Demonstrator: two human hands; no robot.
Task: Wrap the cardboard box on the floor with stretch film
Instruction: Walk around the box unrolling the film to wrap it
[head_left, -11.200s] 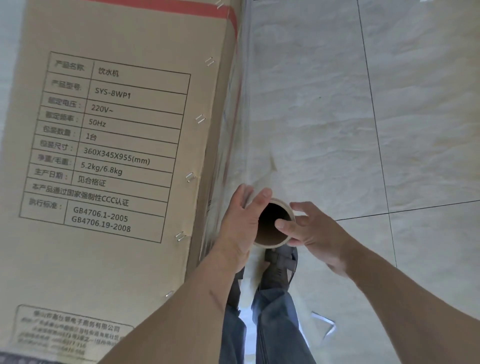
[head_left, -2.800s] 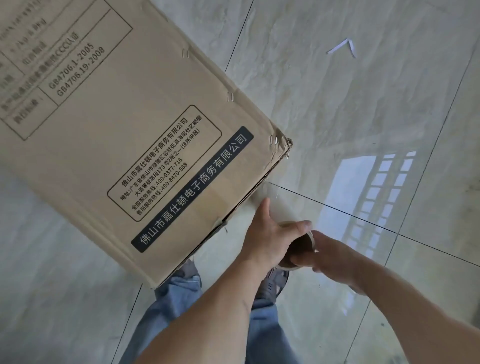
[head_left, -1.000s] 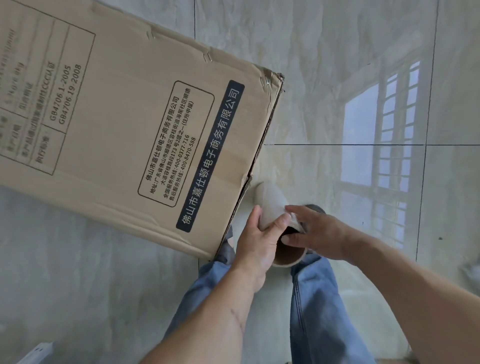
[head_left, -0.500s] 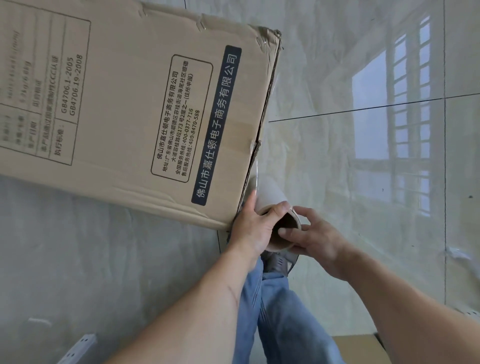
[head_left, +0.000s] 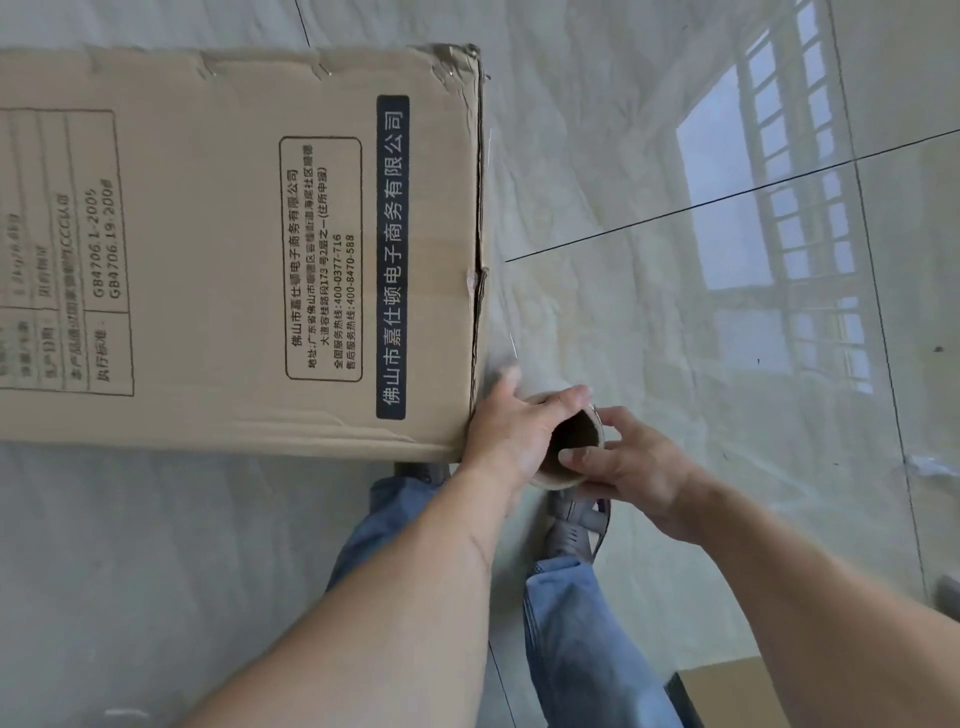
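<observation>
Head view, looking down: both hands clamp on the stretch film roll (head_left: 563, 441), one on each side of its open cardboard core. The left hand (head_left: 511, 431) wraps over the near rim with the thumb across the top, and the right hand (head_left: 631, 462) curls its fingers round the opposite side, so the 2 hands sit close together with the tube between them. Holding it by the core end like this probably lets the roll turn and pay film out while both hands keep it steady.

The roll stands roughly upright, just beside the lower right corner of the cardboard box (head_left: 234, 249), near the box's end edge. That closeness looks deliberate: film kept tight against a corner should cling instead of sagging. A faint, glossy sheet seems to run from the roll up along the box's end, though it is too clear to trace with certainty.

The box lies flat on the tiled floor (head_left: 701, 364), its printed label face up. Below the hands show jeans (head_left: 561, 623) and a sandal (head_left: 576, 525), feet near the corner. A second piece of cardboard (head_left: 727, 691) pokes in at the bottom right.
</observation>
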